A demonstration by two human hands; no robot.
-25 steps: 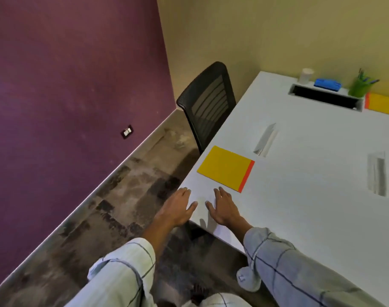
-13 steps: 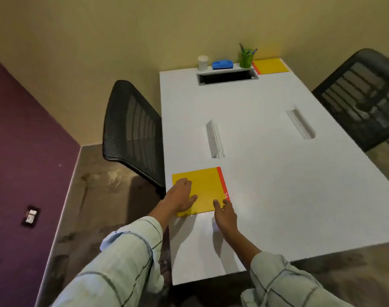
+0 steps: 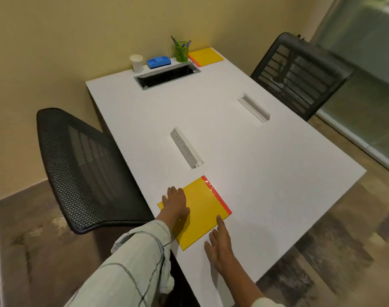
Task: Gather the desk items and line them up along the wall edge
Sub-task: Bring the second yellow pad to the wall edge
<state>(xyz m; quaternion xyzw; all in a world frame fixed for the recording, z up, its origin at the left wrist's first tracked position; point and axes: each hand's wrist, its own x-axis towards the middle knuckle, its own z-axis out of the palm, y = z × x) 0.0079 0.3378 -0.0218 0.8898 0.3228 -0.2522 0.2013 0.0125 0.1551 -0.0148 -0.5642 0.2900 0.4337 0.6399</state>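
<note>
The left hand (image 3: 175, 203) is laid flat, palm down and fingers spread, on the left part of a yellow folder with a red edge strip (image 3: 200, 212); nothing is clasped by it. The right hand (image 3: 220, 243) is held open too, its index fingertip touching the near right edge of the same folder while the remaining fingers rest on the white desk (image 3: 266, 173) just beside it. The folder is lying flat at the near left edge of the desk, turned at an angle to that edge.

Further in, two recessed slots are set into the desktop, one (image 3: 186, 147) just beyond the folder and one (image 3: 254, 108) far to the right. At the far end, by the wall, a cable tray opening (image 3: 167, 76) is seen, and behind it a row is formed by a white cup (image 3: 136, 62), a blue eraser block (image 3: 158, 62), a green pen holder (image 3: 181, 52) and a second yellow folder (image 3: 205, 56). A black mesh chair (image 3: 85, 169) is placed at the left and another (image 3: 299, 74) at the far right.
</note>
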